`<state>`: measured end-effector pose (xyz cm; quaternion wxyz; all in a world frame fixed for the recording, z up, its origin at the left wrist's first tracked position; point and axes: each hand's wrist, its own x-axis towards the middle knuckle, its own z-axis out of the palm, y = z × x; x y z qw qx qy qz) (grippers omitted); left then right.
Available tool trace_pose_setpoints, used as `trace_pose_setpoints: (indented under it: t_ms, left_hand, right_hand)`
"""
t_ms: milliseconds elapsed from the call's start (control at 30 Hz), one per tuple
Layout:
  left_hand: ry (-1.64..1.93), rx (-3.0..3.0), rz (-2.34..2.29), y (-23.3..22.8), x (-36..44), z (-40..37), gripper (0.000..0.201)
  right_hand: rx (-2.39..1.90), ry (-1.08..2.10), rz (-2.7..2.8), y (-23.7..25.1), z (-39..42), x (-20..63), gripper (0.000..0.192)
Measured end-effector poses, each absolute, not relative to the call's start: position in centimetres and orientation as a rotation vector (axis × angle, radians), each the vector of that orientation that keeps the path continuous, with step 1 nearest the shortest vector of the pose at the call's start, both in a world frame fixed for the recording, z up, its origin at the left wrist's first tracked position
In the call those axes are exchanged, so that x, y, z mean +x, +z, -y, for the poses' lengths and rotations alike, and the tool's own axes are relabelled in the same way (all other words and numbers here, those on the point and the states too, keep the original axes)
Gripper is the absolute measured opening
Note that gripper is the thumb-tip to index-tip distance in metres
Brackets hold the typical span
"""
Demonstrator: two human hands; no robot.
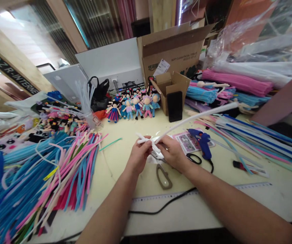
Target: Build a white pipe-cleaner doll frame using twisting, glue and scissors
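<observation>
My left hand (141,154) pinches the short, bent end of a white pipe cleaner (199,114). Close on its right, my right hand (172,152) grips the same pipe cleaner, where it is crossed or looped on itself. From there its long free end runs up and to the right. Below the hands lie scissors (164,177) with a grey-brown handle, their blades partly hidden. A second, black scissor handle (194,158) shows just right of my right hand. The blue glue gun (202,141) rests on a printed card (183,140) beyond it.
Piles of coloured pipe cleaners lie at left (34,179) and right (257,135). Several small dolls (137,105) stand at the back beside a small cardboard box (172,83) and a black phone (175,106). A ruler (151,197) and a black cable (158,210) cross the front.
</observation>
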<state>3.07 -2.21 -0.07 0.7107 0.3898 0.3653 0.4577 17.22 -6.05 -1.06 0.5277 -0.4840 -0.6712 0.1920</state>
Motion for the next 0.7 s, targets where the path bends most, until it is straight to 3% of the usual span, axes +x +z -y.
trace_pose_setpoints:
  t_ms: [133, 333, 700]
  left_hand:
    - [1.030, 0.839, -0.810, -0.31, 2.88, 1.94, 0.036]
    - [1.053, 0.887, -0.800, -0.23, 2.48, 1.66, 0.052]
    - [1.089, 0.998, -0.697, -0.10, 2.38, 1.52, 0.061]
  right_hand:
    - [-1.152, 0.429, 1.647, -1.24, 6.03, 16.93, 0.010]
    - [-1.177, 0.493, 1.617, -1.21, 5.93, 16.73, 0.011]
    - [-1.150, 1.144, 1.216, -0.74, 5.72, 16.67, 0.022]
